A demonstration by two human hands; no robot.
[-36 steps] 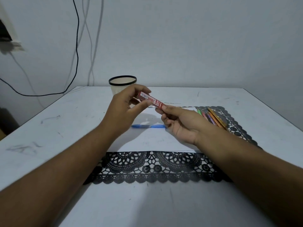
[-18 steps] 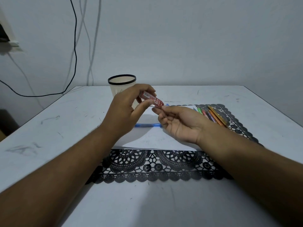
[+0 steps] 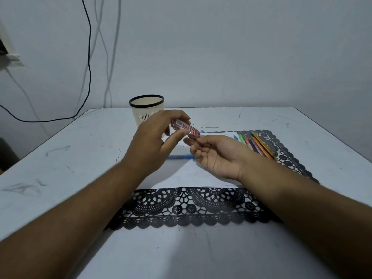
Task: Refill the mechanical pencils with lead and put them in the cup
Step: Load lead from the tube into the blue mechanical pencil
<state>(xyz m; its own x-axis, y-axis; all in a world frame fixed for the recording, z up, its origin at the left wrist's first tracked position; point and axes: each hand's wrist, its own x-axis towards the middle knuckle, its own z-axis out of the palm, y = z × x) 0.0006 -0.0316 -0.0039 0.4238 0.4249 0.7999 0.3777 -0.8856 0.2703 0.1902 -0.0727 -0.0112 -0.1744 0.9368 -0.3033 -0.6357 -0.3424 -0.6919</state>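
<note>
Left hand (image 3: 153,146): raised above the table, thumb and fingers curled round the red lead case (image 3: 185,128), pinching its far end.
Right hand (image 3: 216,153): palm up just beside the left, fingers loosely curled, fingertips (image 3: 193,139) at the near end of the lead case; whether pinching it or only touching, cannot tell.
Lead case: small, red and clear with a printed label, tilted down toward the right hand, held in the air between both hands, above the white sheet.
Blue mechanical pencil (image 3: 181,157): lying flat on the white paper (image 3: 201,174), beneath the hands, partly hidden by the right hand.
Other mechanical pencils (image 3: 257,144): a bunch in green, pink, orange and yellow, lying side by side at the right, across the paper's edge and the black lace mat (image 3: 191,206), well apart from the cup.
Cup (image 3: 146,109): cream with a black rim and slotted wall, upright at the far side of the table, partly behind the left hand.
Table (image 3: 60,158): white, scuffed with grey marks.
Wall: plain and pale, with a black cable (image 3: 88,57) hanging at the left.
</note>
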